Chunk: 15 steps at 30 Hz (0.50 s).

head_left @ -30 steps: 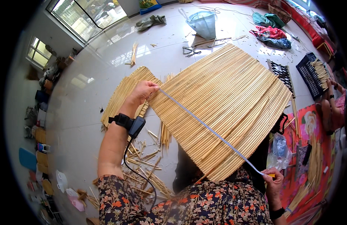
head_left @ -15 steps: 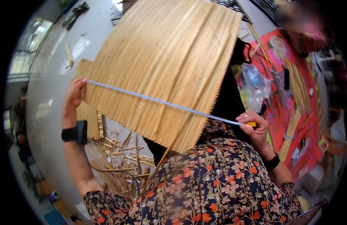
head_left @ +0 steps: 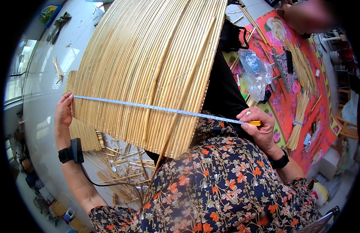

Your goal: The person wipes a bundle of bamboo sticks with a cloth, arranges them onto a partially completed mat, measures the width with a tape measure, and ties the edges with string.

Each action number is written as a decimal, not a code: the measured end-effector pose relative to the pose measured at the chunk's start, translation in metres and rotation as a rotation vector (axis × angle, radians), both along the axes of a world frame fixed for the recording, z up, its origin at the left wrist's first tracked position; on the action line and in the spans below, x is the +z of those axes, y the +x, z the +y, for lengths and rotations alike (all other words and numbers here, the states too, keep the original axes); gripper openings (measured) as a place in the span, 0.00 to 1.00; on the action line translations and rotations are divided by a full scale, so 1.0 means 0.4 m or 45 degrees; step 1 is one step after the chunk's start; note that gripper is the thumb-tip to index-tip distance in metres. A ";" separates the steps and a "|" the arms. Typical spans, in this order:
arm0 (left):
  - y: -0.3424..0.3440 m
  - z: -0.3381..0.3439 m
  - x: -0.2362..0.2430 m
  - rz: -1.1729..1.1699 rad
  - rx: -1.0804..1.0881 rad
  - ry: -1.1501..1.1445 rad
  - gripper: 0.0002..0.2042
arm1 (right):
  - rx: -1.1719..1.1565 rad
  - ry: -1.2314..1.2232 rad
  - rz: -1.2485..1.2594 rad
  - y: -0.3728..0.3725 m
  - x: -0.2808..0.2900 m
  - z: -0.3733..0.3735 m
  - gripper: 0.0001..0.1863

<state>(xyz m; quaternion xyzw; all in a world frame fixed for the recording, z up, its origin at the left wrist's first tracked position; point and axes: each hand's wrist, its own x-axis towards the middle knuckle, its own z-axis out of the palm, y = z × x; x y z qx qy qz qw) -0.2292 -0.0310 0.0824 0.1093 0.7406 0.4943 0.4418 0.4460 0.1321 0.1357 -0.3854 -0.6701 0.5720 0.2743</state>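
Note:
A large mat of thin straw-coloured sticks (head_left: 145, 58) lies across my dark-trousered lap, tilted toward me. A pale measuring tape (head_left: 160, 109) stretches straight over its lower part. My left hand (head_left: 64, 109) pinches the tape's end at the mat's left edge. Off the right edge, my right hand (head_left: 258, 131) is closed on the yellow tape case (head_left: 255, 123). Behind the left side of the big mat, a smaller stick mat (head_left: 82, 132) is partly hidden, with loose cut sticks (head_left: 127, 163) scattered below it on the floor.
A red floral sheet (head_left: 312, 149) on the right holds stick bundles (head_left: 298, 120), crumpled plastic bags (head_left: 253, 70) and a metal frame. A co-worker (head_left: 306, 15) is at the upper right, partly blurred. A short stick bundle (head_left: 57, 68) and dark-green cloth (head_left: 59, 25) lie on the left floor.
The view has swung, so the mat and tape appear more level and further left. Both hands still hold the stretched tape; since half a second ago they sit slightly lower and further left in view.

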 end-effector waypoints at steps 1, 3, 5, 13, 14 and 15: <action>0.006 0.004 -0.001 -0.001 0.005 0.003 0.12 | 0.013 0.019 -0.008 0.001 0.001 0.001 0.06; 0.008 0.007 -0.002 -0.003 0.006 0.008 0.11 | 0.027 0.035 0.015 0.002 0.005 -0.002 0.06; 0.003 0.003 -0.005 -0.005 -0.003 0.011 0.11 | 0.043 0.054 0.031 0.003 0.010 -0.005 0.06; -0.007 -0.005 -0.016 0.002 0.023 0.025 0.11 | 0.030 0.061 0.036 0.003 0.014 -0.009 0.07; -0.008 -0.005 -0.016 0.009 0.033 0.022 0.11 | 0.025 0.057 0.033 0.003 0.014 -0.009 0.07; -0.008 -0.004 -0.017 0.008 0.034 0.021 0.11 | 0.021 0.052 0.030 0.002 0.015 -0.009 0.08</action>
